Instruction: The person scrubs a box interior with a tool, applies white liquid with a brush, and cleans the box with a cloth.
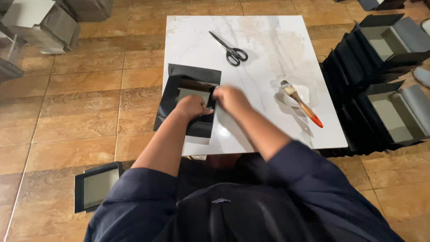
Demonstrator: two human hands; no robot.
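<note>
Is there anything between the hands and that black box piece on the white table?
Nothing visible. The left hand and right hand already rest directly on the black box piece. The scissors and brush lie off to the side on the table.

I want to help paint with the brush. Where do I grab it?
Grab the brush by its orange handle end, coming from the table's near right side. That end sticks out past the clear tray, while the bristles rest inside it.
</note>
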